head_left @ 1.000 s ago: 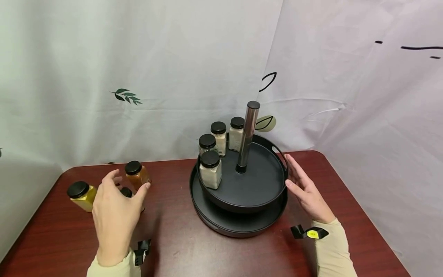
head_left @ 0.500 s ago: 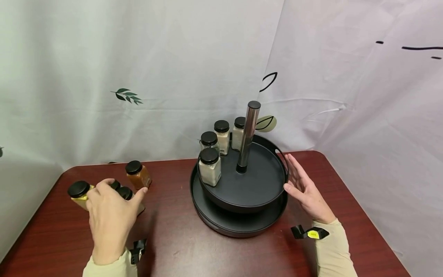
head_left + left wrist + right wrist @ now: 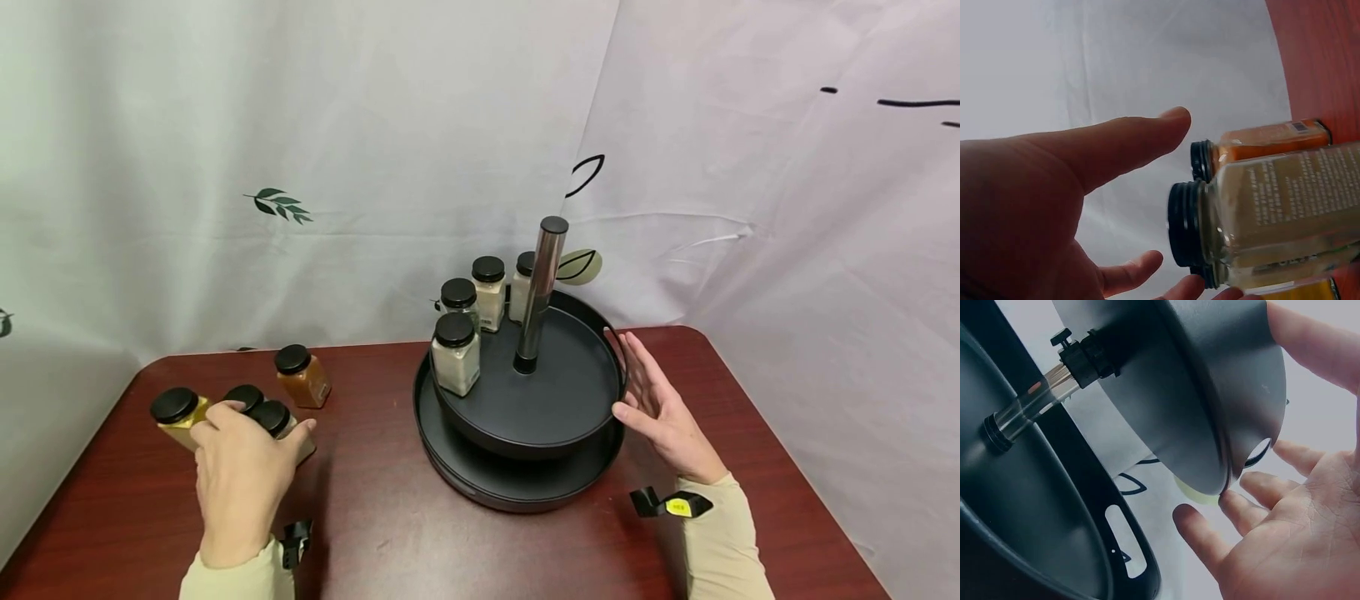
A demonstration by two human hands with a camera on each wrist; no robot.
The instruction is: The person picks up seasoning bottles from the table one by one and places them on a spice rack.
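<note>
Left hand [image 3: 243,483] is spread over a cluster of square glass jars, its thumb apart from the nearest one, a beige-filled jar with a black screw lid and white printing [image 3: 1291,200]. The other fingers lie along the far side of that jar; whether their tips touch it cannot be told. It stands on the dark red wooden surface [image 3: 375,533], with a second black-lidded jar [image 3: 244,397] close behind, a yellow-filled glass jar [image 3: 183,421] to the left and an orange-brown-filled glass jar [image 3: 306,385] farther back.

The step in hand looks like taking hold of a jar. To do it well, the thumb should come in against the flat glass below the lid, opposite the fingers, so the squared sides sit firmly between them. The fingers need to slip between the paired jars without nudging the one behind, and the lift is best kept straight up.

Right hand [image 3: 667,421] has thumb and fingers parted, lightly touching the round black upper tray [image 3: 573,375] by its handle cutout. Four pale-filled jars sit along that tray's left side, so light, even contact there should keep it from turning.
</note>
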